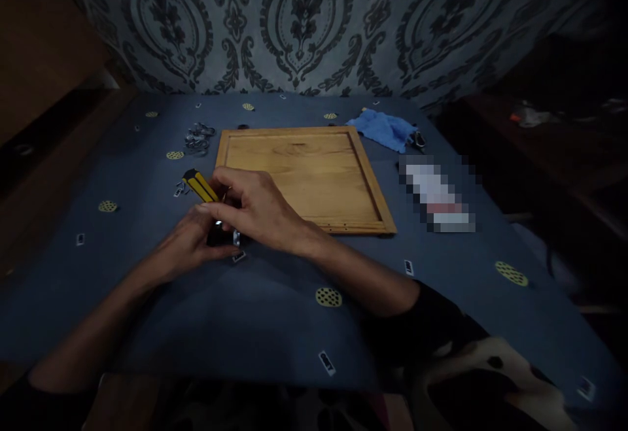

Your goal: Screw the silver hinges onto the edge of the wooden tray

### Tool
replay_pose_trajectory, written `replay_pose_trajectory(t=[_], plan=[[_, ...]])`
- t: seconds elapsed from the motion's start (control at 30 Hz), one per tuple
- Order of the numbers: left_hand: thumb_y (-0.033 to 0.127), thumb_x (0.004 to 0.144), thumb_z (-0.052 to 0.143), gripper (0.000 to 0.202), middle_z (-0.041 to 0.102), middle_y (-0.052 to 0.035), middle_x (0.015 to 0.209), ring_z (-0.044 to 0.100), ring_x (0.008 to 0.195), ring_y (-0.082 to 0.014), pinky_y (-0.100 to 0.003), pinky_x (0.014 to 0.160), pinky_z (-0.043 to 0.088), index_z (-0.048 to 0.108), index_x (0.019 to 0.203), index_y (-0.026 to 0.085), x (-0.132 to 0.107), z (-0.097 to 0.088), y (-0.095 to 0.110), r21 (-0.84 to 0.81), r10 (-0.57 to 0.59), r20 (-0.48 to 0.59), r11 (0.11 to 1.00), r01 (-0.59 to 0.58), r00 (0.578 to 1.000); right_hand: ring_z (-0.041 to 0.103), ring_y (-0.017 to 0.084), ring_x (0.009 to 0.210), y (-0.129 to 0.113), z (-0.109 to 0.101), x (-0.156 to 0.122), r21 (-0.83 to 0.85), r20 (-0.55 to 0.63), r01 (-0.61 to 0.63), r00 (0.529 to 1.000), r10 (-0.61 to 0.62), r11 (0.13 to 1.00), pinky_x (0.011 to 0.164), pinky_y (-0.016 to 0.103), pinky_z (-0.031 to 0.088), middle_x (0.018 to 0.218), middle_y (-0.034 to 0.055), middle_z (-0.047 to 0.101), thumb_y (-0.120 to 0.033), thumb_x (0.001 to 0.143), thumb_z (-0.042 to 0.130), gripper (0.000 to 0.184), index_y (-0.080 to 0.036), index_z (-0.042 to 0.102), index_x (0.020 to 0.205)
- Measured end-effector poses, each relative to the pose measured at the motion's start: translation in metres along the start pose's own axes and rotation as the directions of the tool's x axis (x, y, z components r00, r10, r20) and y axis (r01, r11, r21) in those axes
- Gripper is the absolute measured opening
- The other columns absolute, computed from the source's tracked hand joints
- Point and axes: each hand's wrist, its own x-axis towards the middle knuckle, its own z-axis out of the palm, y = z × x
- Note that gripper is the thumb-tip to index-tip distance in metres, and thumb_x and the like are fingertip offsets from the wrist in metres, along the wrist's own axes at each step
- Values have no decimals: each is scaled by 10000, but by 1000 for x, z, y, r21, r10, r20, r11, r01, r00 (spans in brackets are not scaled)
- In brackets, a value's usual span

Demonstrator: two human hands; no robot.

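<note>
My two hands meet at the near left corner of a framed wooden panel. My right hand [260,212] is closed, thumb and fingers around the lower part of a screwdriver [200,186] with a yellow-and-black handle. That handle points up and to the left; its other end is hidden by my fingers. Just below, my left hand [189,241] is curled with its thumb stretched to the right. A small shiny metal piece [236,238] shows by that thumb, mostly covered. The wooden panel [294,172] lies flat, its raised frame facing up, with small dark holes along the near edge.
Several metal fittings [197,140] are heaped left of the panel, with small screws [182,188] nearer me. A blue cloth [383,129] lies at the back right, beside a blurred-out object [436,195]. A dark patterned cloth [275,333] covers the table, which meets a patterned backdrop [304,25].
</note>
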Motion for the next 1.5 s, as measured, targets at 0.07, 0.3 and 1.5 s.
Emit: replay_pose_trajectory(t=[0.07,0.3,1.5], plan=[[577,907,700,388,727,-72,1014,702,981,-314,-443,858,587,666,981,198,2,-1,4,-2,16,39,1000,-16,999,552,133,800,-1,3,0,-22,2,22,1000,-22,1000,708,245,428,798,-40,535,-233,979,677,232,-216,482,854],[568,915,665,394,748,-68,1036,714,996,-309,-443,879,586,648,1034,193,3,-4,11,-15,24,83,1000,-23,996,551,134,801,0,7,5,-52,25,40,999,-39,998,732,259,416,786,-53,515,-216,994,643,239,-225,450,854],[617,845,763,449,704,-68,1069,687,1028,-323,-488,924,579,625,1024,229,-1,1,-5,58,-8,-9,998,8,1000,601,86,624,0,-16,9,166,114,-91,991,72,982,583,204,482,763,-71,563,-196,937,716,258,-213,474,848]])
